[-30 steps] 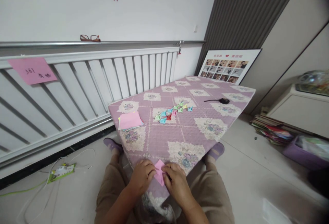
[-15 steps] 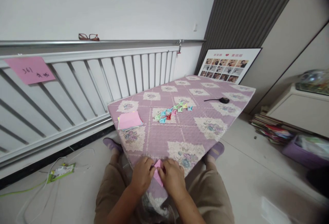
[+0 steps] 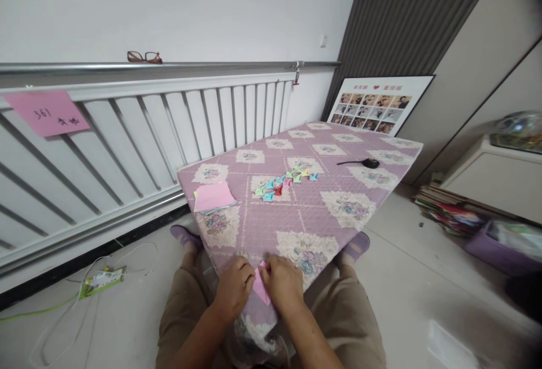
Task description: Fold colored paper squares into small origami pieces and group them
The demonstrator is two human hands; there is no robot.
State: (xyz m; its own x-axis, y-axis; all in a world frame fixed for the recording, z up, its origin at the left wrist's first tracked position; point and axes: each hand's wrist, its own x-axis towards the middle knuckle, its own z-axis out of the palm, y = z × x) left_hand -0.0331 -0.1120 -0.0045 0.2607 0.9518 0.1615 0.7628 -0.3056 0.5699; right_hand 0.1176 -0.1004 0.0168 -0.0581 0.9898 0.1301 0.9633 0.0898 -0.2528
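A folded piece of pink paper (image 3: 261,285) lies at the near corner of the cloth-covered table (image 3: 271,228). My left hand (image 3: 235,285) grips its left edge with curled fingers. On the other side my right hand (image 3: 283,281) pinches the paper's upper right part, hiding some of it. Farther up the table sit several small folded paper pieces (image 3: 278,190) in blue, green, yellow, pink and red. A stack of square paper sheets (image 3: 214,196), pink on top, rests near the table's left edge.
A black ladle-like object (image 3: 370,163) lies toward the table's right side. The white radiator (image 3: 203,114) runs along the left, with glasses (image 3: 144,57) on the pipe above. A power strip (image 3: 103,282) with cables is on the floor. A purple basket (image 3: 499,250) stands at right.
My right fingers have shifted slightly up along the pink paper, and its near part shows a little more. The left hand stays almost in place.
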